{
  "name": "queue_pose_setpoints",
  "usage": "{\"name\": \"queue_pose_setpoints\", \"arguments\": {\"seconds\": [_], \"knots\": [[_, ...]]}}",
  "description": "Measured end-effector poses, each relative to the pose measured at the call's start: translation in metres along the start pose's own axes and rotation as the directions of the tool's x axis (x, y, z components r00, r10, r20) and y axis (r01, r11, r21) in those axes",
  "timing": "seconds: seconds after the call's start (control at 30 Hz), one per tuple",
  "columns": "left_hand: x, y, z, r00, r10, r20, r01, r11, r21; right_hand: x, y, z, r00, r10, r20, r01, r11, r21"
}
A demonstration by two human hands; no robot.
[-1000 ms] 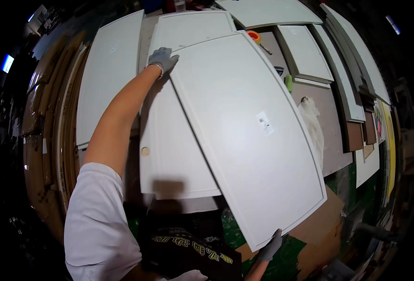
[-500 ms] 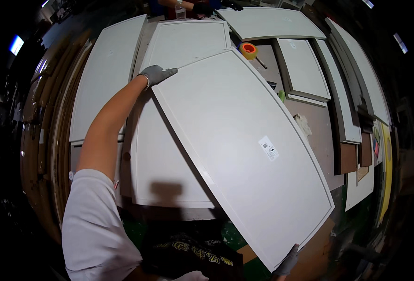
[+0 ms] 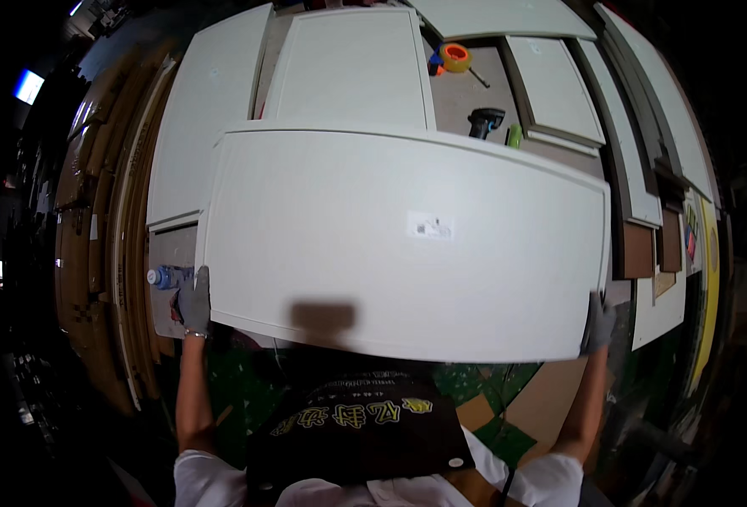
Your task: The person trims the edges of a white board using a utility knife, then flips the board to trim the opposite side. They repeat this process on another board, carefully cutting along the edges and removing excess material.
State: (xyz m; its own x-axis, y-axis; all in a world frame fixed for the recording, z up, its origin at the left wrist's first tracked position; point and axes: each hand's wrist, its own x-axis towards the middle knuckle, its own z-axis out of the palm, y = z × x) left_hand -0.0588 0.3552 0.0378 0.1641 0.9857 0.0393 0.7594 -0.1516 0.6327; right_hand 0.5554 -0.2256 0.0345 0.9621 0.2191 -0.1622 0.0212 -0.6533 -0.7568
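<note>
— What are the hands doing?

— Both are clamped on a large white panel. The left hand, in a grey glove, grips its lower left corner; the right hand, gloved too, grips the lower right edge.

— Where does the panel sit?

— Held wide and roughly level in front of the person's chest, above the desk. A small label is stuck near its middle.

— What lies around it?

— More white panels lie flat beyond it. A roll of orange tape and a dark power tool lie on the desk further off. A small bottle with a blue cap lies just beside the left hand.
</note>
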Motion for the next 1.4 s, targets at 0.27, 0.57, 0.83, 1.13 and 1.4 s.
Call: {"name": "queue_pose_setpoints", "arguments": {"seconds": [0.27,0.57,0.83,1.13,1.4], "knots": [[-0.108,-0.038,-0.01,0.907,-0.402,-0.123,0.408,0.913,0.023,0.155,-0.091,0.104,0.944,-0.249,0.218,0.291,0.939,-0.186],[-0.138,-0.041,0.004,0.903,-0.384,-0.191,0.39,0.921,-0.006,0.225,-0.113,0.148,0.921,-0.286,0.265,0.381,0.805,-0.454],[-0.149,-0.022,-0.024,0.802,-0.414,0.431,0.572,0.739,-0.355,0.096,-0.171,0.139,0.899,-0.429,-0.083,0.424,0.903,-0.075],[-0.129,-0.116,-0.101,0.263,-0.272,0.926,0.768,0.64,-0.03,-0.22,-0.163,0.213,0.854,-0.253,0.455,0.181,0.964,0.197],[-0.089,-0.167,-0.135,0.343,-0.179,0.922,0.806,0.561,-0.191,-0.254,-0.161,0.241,0.858,-0.451,0.248,0.483,0.871,-0.09]]}}
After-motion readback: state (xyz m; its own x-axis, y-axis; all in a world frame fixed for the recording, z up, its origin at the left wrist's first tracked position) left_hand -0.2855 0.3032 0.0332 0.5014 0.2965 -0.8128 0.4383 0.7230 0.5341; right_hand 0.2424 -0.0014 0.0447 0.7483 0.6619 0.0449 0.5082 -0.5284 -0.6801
